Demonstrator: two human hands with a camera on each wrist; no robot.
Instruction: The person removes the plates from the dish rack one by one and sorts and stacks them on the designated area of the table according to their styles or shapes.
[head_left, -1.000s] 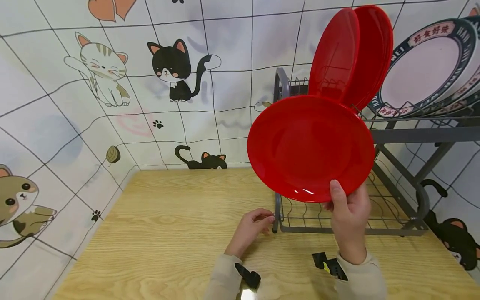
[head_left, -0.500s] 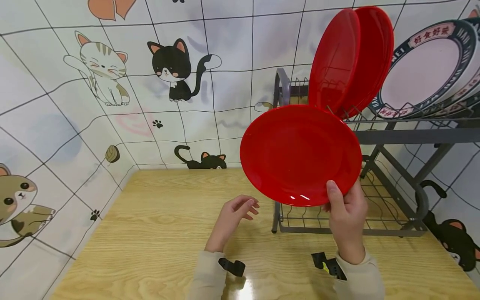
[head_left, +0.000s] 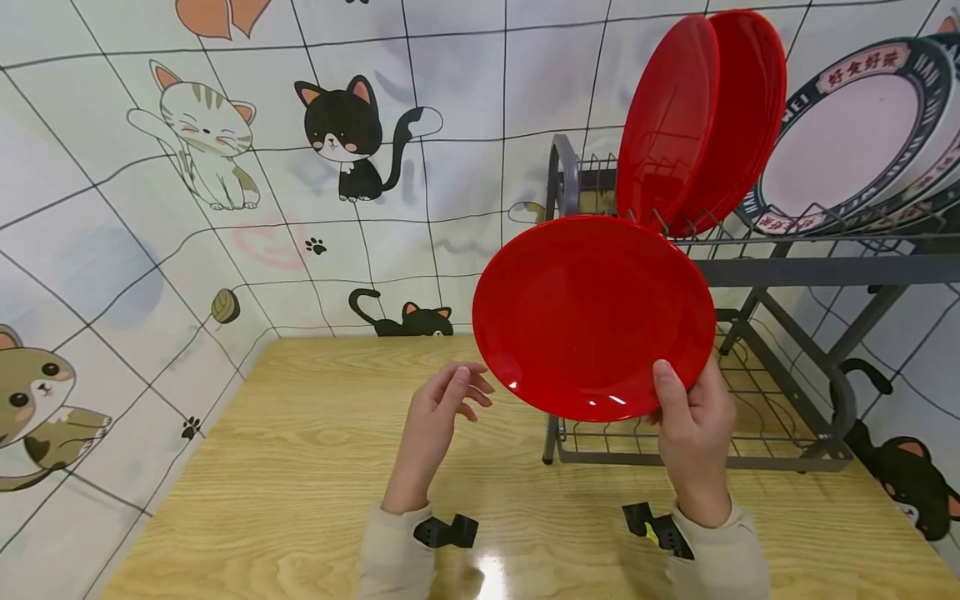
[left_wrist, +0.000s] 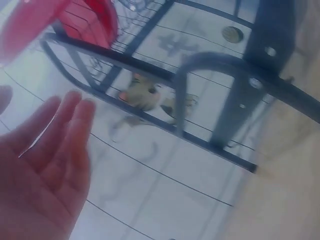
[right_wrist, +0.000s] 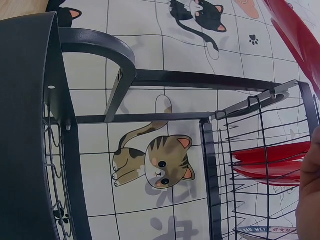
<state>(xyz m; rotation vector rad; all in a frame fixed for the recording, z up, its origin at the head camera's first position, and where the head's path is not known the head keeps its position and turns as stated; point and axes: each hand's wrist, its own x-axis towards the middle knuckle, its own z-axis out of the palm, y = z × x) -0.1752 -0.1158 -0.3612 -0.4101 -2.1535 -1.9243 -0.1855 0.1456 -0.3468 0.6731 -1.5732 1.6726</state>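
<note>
A red oval plate (head_left: 592,317) is held up in front of the rack by my right hand (head_left: 693,429), thumb on its upper face and fingers behind its lower right rim. My left hand (head_left: 438,417) hovers just off the plate's lower left rim, its fingers loosely bent and holding nothing. In the left wrist view that hand (left_wrist: 50,165) shows its palm, with the fingers apart from the plate (left_wrist: 30,27). At the right edge of the right wrist view, part of my right hand (right_wrist: 309,195) appears below the plate's red edge (right_wrist: 295,37).
A grey two-tier dish rack (head_left: 825,272) stands at the right. Its upper tier holds upright red plates (head_left: 667,117) and white plates with dark patterned rims (head_left: 840,150). The lower wire tier (head_left: 765,417) sits on the wooden table (head_left: 300,467). Cat-printed walls (head_left: 465,100) rise behind.
The red plate has come down and to the left, away from the upright plates. My left hand has left the rack's front leg and moved left and up toward the plate's rim.
</note>
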